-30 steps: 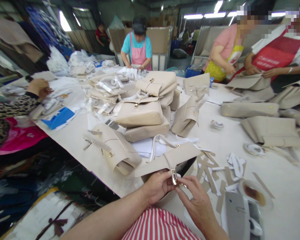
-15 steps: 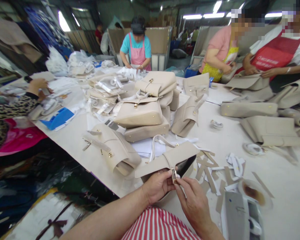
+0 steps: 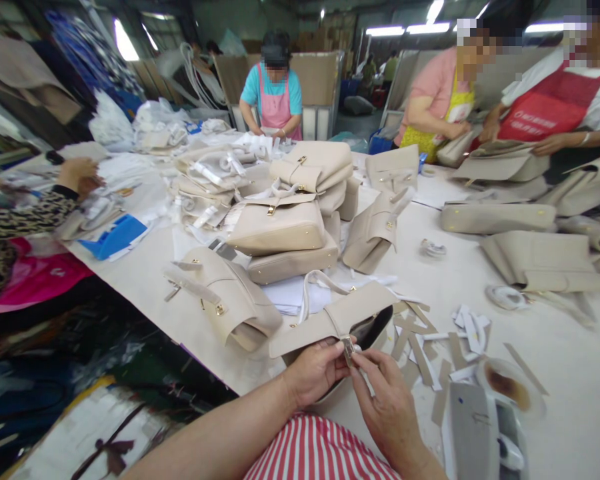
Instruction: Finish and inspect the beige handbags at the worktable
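Note:
A beige handbag (image 3: 330,321) lies before me, its flap raised and its dark inside showing on the right. A shiny gold metal clasp (image 3: 348,348) hangs from the strap on the flap. My left hand (image 3: 316,372) is closed on the clasp from the left, thumb on the front and fingers behind. My right hand (image 3: 384,393) pinches at the clasp's lower right side, with something small and whitish by the fingertips that I cannot make out. The bag's looped handle (image 3: 307,293) rests beyond the flap.
Another beige handbag (image 3: 235,303) lies to the left. Stacked handbags (image 3: 280,227) stand ahead. Beige and white strips (image 3: 420,353) litter the table on the right, near a tape dispenser (image 3: 475,427). Co-workers (image 3: 275,93) handle pieces around the table.
The clasp has tilted slightly in my fingers, and my right fingertips have shifted a little. The handbag stays in place. At the right, a co-worker's hands have moved slightly.

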A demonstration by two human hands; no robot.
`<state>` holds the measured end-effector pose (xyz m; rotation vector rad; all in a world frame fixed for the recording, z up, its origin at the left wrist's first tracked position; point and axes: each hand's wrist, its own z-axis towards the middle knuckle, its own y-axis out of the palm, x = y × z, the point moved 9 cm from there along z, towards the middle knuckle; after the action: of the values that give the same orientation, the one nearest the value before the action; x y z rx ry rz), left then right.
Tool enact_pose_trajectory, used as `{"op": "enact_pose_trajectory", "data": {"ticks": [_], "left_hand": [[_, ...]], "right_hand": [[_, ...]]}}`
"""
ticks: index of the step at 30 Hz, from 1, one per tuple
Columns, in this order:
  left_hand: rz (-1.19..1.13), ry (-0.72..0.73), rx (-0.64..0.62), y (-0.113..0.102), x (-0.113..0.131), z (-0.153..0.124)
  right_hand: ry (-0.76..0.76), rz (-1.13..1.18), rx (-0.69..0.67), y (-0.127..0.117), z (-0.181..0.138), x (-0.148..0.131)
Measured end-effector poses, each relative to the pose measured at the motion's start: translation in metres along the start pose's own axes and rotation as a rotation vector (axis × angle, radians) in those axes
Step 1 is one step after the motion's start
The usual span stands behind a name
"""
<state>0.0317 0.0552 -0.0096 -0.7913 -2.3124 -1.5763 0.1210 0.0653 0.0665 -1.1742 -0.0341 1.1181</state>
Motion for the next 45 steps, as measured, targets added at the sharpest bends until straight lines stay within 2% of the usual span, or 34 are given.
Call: {"op": "enact_pose_trajectory", "data": {"ticks": [6,10,13,18,21,24,27,30,34,37,41,45], "left_hand": [[0.122,0.064,0.064,-0.002,0.000,0.001],[0.179,0.071,0.036,0.001,-0.003,0.003],[0.254,0.099,0.017,0.003,-0.002,0.002],[0.555,0.163,0.000,0.005,0.004,-0.002],[0.612,0.149,0.010,0.003,0.002,-0.002],[0.560,0.131,0.012,0.003,0.001,-0.001],[0.400,0.109,-0.008,0.005,-0.001,0.000],[0.230,0.054,0.010,0.002,-0.006,0.001],[0.117,0.015,-0.001,0.002,-0.009,0.004],[0.102,0.014,-0.023,0.006,-0.007,0.005],[0.161,0.013,0.016,0.007,-0.004,0.004],[0.180,0.002,0.034,0.007,-0.007,0.004]], "right_hand": [[-0.023,-0.122,0.026,-0.004,-0.001,-0.006],[0.009,-0.132,0.031,-0.004,-0.003,-0.005],[0.103,-0.082,0.014,-0.001,-0.004,0.001],[0.354,0.107,-0.021,0.004,-0.008,0.021],[0.391,0.166,-0.037,0.007,-0.008,0.026],[0.351,0.131,-0.042,0.009,-0.008,0.023],[0.239,0.056,0.010,0.006,-0.006,0.013],[0.174,0.078,0.070,0.002,-0.007,0.006],[0.129,0.097,0.133,-0.003,-0.009,0.004],[0.080,0.032,0.136,-0.002,-0.011,0.002],[0.049,0.001,0.129,-0.001,-0.011,0.005],[0.153,0.092,0.114,-0.006,-0.006,0.017]]}}
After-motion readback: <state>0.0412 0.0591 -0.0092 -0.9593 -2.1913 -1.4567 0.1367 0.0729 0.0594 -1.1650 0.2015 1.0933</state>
